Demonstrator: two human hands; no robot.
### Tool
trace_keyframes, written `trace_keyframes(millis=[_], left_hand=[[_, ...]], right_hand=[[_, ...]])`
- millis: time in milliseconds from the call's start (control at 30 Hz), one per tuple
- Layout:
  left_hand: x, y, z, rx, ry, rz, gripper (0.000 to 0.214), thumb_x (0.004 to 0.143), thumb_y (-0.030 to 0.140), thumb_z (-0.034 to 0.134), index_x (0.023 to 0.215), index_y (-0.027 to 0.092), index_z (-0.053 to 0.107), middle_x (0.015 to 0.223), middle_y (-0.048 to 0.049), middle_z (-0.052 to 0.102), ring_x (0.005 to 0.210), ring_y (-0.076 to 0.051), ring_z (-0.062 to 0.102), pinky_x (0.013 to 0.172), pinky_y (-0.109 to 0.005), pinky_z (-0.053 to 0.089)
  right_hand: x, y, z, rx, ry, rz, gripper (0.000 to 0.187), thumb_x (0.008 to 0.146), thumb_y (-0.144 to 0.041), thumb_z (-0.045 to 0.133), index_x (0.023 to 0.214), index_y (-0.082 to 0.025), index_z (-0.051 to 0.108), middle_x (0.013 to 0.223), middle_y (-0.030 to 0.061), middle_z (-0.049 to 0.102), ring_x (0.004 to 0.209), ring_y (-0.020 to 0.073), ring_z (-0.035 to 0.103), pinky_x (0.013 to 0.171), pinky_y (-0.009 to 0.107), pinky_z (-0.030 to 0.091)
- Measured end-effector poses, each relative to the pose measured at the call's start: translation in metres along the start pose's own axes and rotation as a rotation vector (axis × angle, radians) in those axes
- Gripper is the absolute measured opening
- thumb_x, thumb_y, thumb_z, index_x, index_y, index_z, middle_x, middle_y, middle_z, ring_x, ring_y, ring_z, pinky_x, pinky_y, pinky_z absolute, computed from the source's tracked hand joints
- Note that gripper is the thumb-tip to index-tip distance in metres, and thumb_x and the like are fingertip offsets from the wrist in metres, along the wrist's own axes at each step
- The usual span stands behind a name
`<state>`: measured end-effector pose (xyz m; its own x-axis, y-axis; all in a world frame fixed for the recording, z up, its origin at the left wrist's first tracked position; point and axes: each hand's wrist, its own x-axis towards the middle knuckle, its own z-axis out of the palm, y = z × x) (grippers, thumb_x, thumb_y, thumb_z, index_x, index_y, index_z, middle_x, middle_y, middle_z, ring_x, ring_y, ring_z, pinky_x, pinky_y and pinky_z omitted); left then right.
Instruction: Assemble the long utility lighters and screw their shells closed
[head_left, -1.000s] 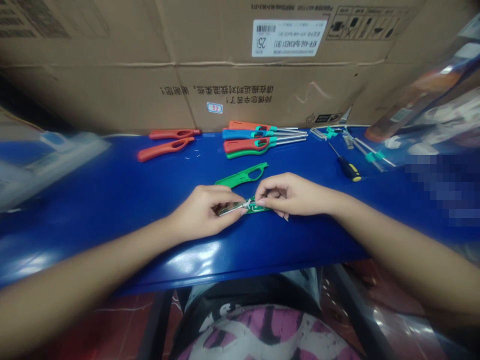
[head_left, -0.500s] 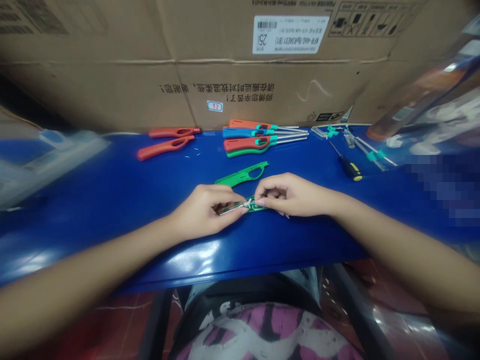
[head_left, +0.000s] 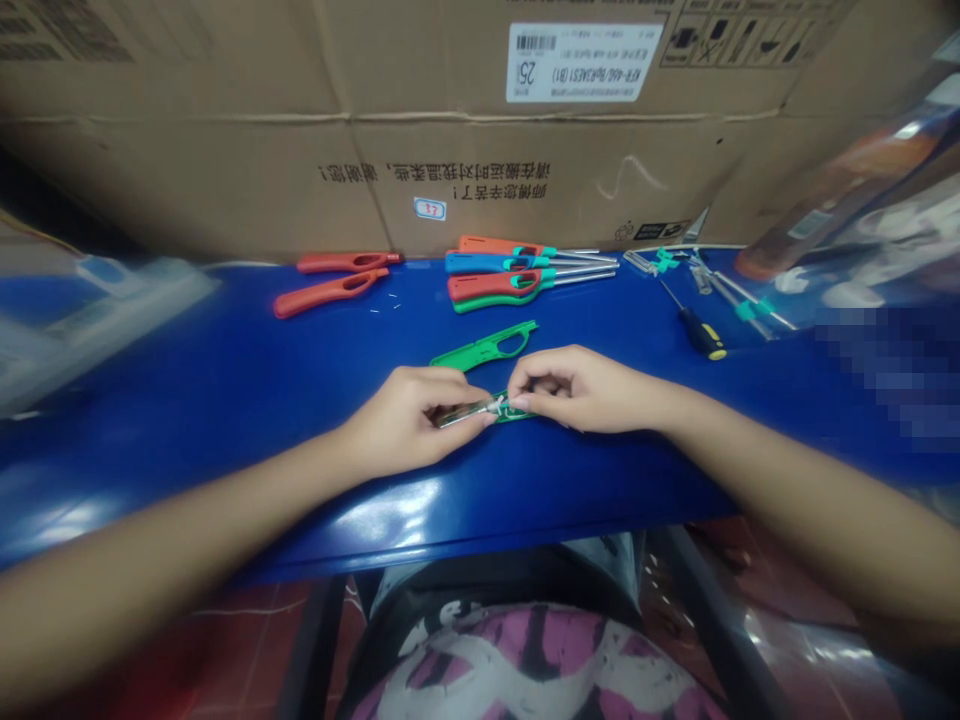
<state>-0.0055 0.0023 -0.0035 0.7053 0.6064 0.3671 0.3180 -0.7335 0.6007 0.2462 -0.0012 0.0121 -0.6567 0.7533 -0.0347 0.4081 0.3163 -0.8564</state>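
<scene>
My left hand point(head_left: 420, 420) is closed round a slim, clear lighter fuel tank point(head_left: 463, 413), its thumb and fingers pinching near the whitish end. Beneath that end lies a green lighter half-shell point(head_left: 517, 413), partly covered by both hands. My right hand point(head_left: 566, 388) has its thumb and index finger pinched together over the small teal and white parts point(head_left: 501, 404) at the tank's tip. Whatever is between those fingertips is too small to make out. Just behind the hands rests another green half-shell point(head_left: 487, 350) with a trigger opening.
Several long-nosed lighters point(head_left: 499, 275) lie in front of the cardboard box point(head_left: 247, 190). Two red half-shells point(head_left: 330, 292) are left of them. A screwdriver point(head_left: 701, 335), metal rods point(head_left: 739, 300) and plastic bags point(head_left: 862, 230) lie to the right, on the blue table point(head_left: 300, 500).
</scene>
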Motion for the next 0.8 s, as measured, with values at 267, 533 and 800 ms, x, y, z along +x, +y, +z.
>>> trace_keyframes(millis=[267,533,800], left_hand=[[-0.0011,-0.0008,-0.0005,-0.006,0.0,0.01,0.02,0.093,0.026,0.069,0.108,0.018,0.08,0.077,-0.0021,0.069,0.057,-0.007,0.055,0.054,-0.019,0.043],[-0.0002,-0.0014,-0.0001,-0.015,-0.001,0.017,0.02,0.093,0.025,0.07,0.108,0.017,0.079,0.077,-0.0021,0.069,0.057,-0.006,0.055,0.055,-0.018,0.043],[-0.0005,-0.0009,0.0001,-0.016,0.006,0.019,0.019,0.093,0.025,0.07,0.106,0.016,0.08,0.077,-0.0025,0.069,0.056,-0.006,0.054,0.055,-0.019,0.043]], right_hand=[[0.0005,-0.0009,0.0004,-0.027,0.006,-0.019,0.019,0.094,-0.032,0.061,0.092,-0.014,0.067,0.073,-0.0021,0.058,0.06,0.0076,0.044,0.056,0.021,0.035],[0.001,-0.0008,0.0009,-0.029,0.007,-0.024,0.017,0.094,-0.03,0.061,0.092,-0.014,0.067,0.076,-0.001,0.06,0.063,0.0089,0.046,0.058,0.022,0.036],[0.0016,-0.0002,0.0009,-0.014,0.006,-0.027,0.017,0.093,-0.03,0.062,0.093,-0.014,0.067,0.075,-0.002,0.059,0.061,0.0079,0.045,0.056,0.021,0.036]])
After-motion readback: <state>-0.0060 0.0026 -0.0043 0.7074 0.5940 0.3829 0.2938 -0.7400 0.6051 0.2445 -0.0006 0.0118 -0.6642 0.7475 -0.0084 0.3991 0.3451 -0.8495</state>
